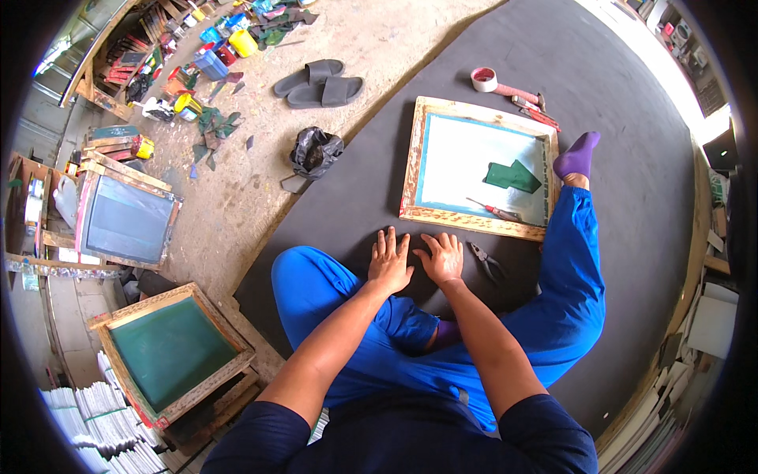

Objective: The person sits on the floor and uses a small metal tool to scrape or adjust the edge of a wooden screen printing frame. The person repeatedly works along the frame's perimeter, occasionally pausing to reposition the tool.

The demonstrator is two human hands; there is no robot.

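Observation:
My left hand (pixel 390 263) lies palm down on the dark table (pixel 355 189), its fingers stretched out and holding nothing. Beside it my right hand (pixel 442 257) rests with fingers extended, thumb toward the left hand, also without anything in it. Just beyond both hands is a wooden screen-printing frame (pixel 408 170) with pale mesh edged in blue. On the mesh lie a green arrow-shaped piece (pixel 513 176) and a red-handled screwdriver-like tool (pixel 497 210). Pliers (pixel 487 263) with dark handles lie to the right of my right hand.
Beyond the frame are a tape roll (pixel 483 79), a hammer (pixel 517 95) and red-handled tools (pixel 539 118). My foot in a purple sock (pixel 576 156) touches its right side. Off the left edge are a black bag (pixel 316 152), sandals (pixel 322 84) and a green screen frame (pixel 174 355).

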